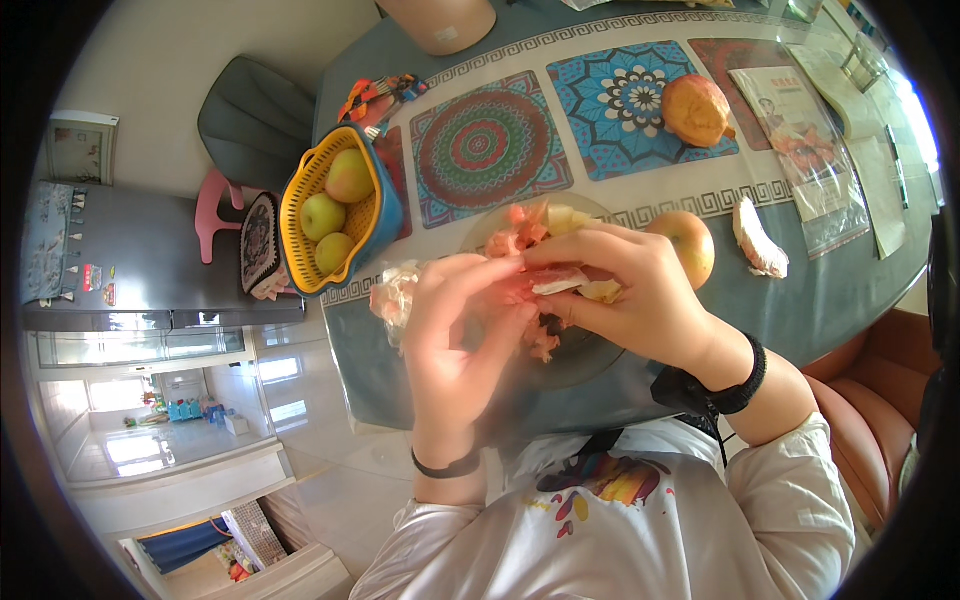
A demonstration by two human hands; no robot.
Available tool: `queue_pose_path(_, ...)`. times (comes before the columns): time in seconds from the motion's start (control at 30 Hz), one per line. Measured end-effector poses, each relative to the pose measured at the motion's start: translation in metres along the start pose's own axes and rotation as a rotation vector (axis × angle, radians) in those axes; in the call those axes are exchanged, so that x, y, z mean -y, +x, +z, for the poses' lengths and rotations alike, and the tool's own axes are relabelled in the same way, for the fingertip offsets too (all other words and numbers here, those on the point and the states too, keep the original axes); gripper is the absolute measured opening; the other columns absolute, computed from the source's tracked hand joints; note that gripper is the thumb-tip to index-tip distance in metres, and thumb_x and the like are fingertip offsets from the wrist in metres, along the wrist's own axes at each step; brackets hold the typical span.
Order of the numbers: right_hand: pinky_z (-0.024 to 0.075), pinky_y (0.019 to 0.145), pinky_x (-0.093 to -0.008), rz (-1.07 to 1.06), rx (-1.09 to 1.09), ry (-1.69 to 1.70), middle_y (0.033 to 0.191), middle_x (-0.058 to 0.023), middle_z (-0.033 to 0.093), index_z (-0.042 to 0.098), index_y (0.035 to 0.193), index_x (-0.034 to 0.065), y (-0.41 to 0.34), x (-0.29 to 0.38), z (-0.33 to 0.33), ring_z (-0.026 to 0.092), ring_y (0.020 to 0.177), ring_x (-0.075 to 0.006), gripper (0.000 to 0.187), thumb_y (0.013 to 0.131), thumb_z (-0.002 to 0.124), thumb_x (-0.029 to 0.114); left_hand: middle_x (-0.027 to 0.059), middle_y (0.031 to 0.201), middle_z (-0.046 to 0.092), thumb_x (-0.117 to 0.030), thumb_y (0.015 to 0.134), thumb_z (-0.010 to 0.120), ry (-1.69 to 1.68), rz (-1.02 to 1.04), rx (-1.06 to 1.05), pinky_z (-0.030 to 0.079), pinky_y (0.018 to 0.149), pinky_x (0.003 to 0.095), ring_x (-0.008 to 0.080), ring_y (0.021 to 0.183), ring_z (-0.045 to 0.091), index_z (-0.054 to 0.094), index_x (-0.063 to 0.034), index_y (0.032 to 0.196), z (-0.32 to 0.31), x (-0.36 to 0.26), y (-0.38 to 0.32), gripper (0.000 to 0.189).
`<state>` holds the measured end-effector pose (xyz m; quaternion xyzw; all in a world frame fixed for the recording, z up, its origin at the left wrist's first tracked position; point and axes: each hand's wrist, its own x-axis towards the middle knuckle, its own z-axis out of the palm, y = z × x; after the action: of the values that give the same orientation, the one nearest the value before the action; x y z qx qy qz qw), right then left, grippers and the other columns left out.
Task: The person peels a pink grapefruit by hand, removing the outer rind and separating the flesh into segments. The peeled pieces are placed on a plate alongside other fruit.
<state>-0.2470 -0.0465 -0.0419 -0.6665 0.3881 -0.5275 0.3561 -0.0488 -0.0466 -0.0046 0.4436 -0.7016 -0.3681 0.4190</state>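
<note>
My left hand (457, 322) and my right hand (630, 292) meet over a clear glass plate (592, 364). Between their fingertips is a piece of pink citrus flesh with whitish membrane (559, 281), apparently pomelo or grapefruit; both hands pinch it. Pink pulp pieces (517, 229) and pale yellowish scraps (566, 219) lie on the plate beyond my fingers. More pulp (541, 341) shows below them, partly hidden. Left of my left hand sits a crumpled clear plastic wrap (394, 296). An apple (684, 247) stands just beyond my right hand. Farther right lies a peeled citrus segment (757, 240).
A yellow and blue basket (390, 214) with several green-yellow fruits stands at the left. A pomegranate (696, 111) rests on a blue patterned mat (600, 142). At the right are a plastic-sleeved booklet (806, 157), a pen (897, 166) and a glass (864, 64). A beige container (442, 26) stands at the far edge.
</note>
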Motion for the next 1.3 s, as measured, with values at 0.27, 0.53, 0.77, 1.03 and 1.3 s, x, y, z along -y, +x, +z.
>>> queue_pose_path(0.27,0.0607,0.076,-0.0285,0.255,0.012,0.322,0.100,-0.0095,0.077,0.073,0.107,-0.0026,-0.007,0.014,-0.002,0.074,0.090,-0.0143,0.023,0.086,0.081,0.002,0.0080,0.107,0.069,0.003,0.087,0.076,-0.242,-0.138,-0.129,0.052,0.087,0.0279,0.0177,0.094,0.066,0.069,-0.0004,0.110,0.002,-0.002,-0.011,0.024)
queue_pose_path(0.53,0.0628,0.086,-0.0334,0.561,-0.066,0.920,0.107,-0.0104,0.071,0.061,0.114,-0.0035,-0.001,0.011,0.000,0.073,0.100,-0.0222,0.022,0.097,0.071,0.008,0.0134,0.107,0.068,-0.018,0.106,0.056,-0.894,-0.493,-0.056,0.056,0.090,0.0393,0.0211,0.098,0.069,0.057,0.0038,0.121,0.006,0.005,-0.012,0.027)
queue_pose_path(0.77,0.0580,0.080,-0.0276,0.527,-0.238,0.946,0.109,-0.0133,0.070,0.061,0.118,-0.0014,0.007,0.012,-0.013,0.070,0.091,-0.0164,0.024,0.105,0.059,0.019,0.0105,0.112,0.060,-0.012,0.106,0.056,-1.019,-0.503,-0.214,0.051,0.085,0.0318,0.0132,0.088,0.061,0.056,-0.0026,0.124,0.006,0.011,-0.012,0.021)
queue_pose_path(1.03,0.0534,0.073,-0.0265,0.549,-0.063,0.889,0.104,-0.0133,0.070,0.064,0.106,0.0000,0.006,0.012,-0.014,0.063,0.080,-0.0145,0.020,0.091,0.052,0.004,0.0088,0.108,0.061,-0.018,0.108,0.053,-1.413,-0.727,-0.143,0.051,0.082,0.0318,0.0131,0.086,0.060,0.058,-0.0070,0.123,-0.017,0.019,-0.018,0.019)
queue_pose_path(1.3,0.0492,0.059,-0.0243,0.005,0.070,0.040,0.089,-0.0028,0.073,0.074,0.114,0.0057,0.000,0.009,0.003,0.060,0.063,-0.0084,0.039,0.081,0.087,0.022,0.0086,0.113,0.067,0.001,0.094,0.069,-0.432,-0.204,-0.124,0.054,0.090,0.0301,0.0176,0.102,0.067,0.066,0.0008,0.114,0.008,-0.003,-0.023,0.020)
